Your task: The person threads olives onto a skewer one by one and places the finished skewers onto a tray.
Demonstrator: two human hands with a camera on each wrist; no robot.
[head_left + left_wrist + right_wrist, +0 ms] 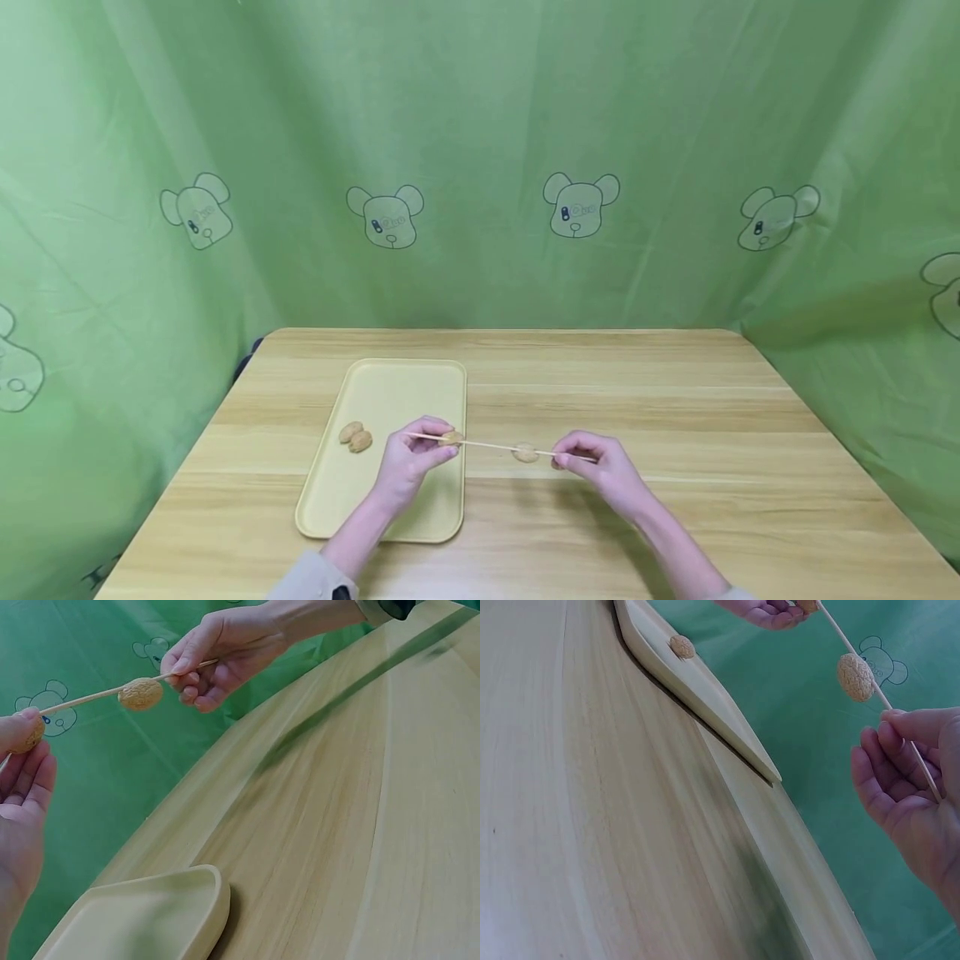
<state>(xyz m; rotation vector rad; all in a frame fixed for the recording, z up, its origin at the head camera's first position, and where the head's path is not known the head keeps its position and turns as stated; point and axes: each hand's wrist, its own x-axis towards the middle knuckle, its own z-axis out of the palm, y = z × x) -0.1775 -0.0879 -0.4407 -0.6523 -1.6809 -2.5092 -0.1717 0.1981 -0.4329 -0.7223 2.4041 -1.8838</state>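
I'm watching from the head camera: my right hand [600, 467] pinches one end of a thin wooden skewer [491, 446], thumb and fingers closed on it so the stick stays level above the table [675, 417]. One round walnut-like ball [525, 453] is already threaded on it, sitting close to the right hand, at about nine o'clock from it. My left hand [408, 458] is at the stick's other end, at nine o'clock from that ball, with thumb and fingers pinched on a second ball [452, 437] right at the tip, which looks like the reason the stick is held steady from the far side. The left hand hovers over the right edge of the yellow tray [390, 392]. Two more balls [356, 437] lie touching each other on the tray, at nine o'clock from the left hand. Green cloth [480, 125] printed with bears hangs behind the table.
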